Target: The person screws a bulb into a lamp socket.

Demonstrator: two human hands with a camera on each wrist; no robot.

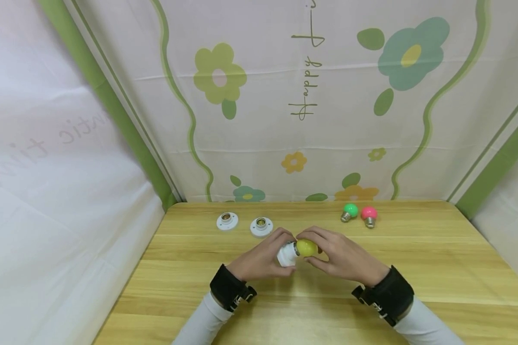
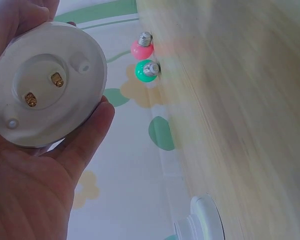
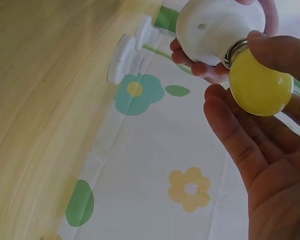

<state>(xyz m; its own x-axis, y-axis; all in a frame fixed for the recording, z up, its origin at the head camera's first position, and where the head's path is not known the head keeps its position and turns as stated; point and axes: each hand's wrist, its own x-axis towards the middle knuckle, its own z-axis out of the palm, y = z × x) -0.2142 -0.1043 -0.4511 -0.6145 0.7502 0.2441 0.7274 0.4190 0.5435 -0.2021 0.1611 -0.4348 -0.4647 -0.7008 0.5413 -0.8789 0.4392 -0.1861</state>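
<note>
My left hand point(image 1: 265, 256) grips a white round lamp socket point(image 1: 287, 255) by its rim. In the left wrist view the flat underside of that socket point(image 2: 50, 85) faces the camera, with two brass contacts and small holes. A yellow light bulb point(image 1: 306, 247) sits with its metal base at the socket's mouth; a bit of silver thread shows there in the right wrist view. My right hand point(image 1: 338, 254) holds the yellow bulb point(image 3: 260, 85), thumb on one side and fingers around the other. Both hands are above the table, close together.
Two more white sockets point(image 1: 227, 221) lie mouth up on the wooden table point(image 1: 190, 278) at the back left. At the back right lie a green bulb point(image 1: 350, 210) and a pink bulb point(image 1: 369, 214). A flower-printed cloth point(image 1: 259, 129) hangs behind the table's far edge.
</note>
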